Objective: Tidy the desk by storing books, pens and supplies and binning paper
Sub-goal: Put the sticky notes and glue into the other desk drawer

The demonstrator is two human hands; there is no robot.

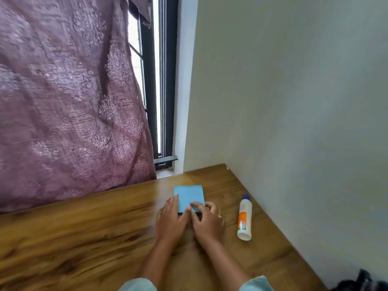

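Soft daylight enters through the far window (pixel 156 80) gap, overexposed white, while motion blur smears the table (pixel 73 238) at left, and wide-angle distortion bends the edges.

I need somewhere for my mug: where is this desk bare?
Widest bare patch: the desk left of the left hand, running back to the curtain. A smaller one lies in the far corner, between the blue note pad and the wall. Crowded: the right hand, pad and lying glue bottle sit close together near the wall.
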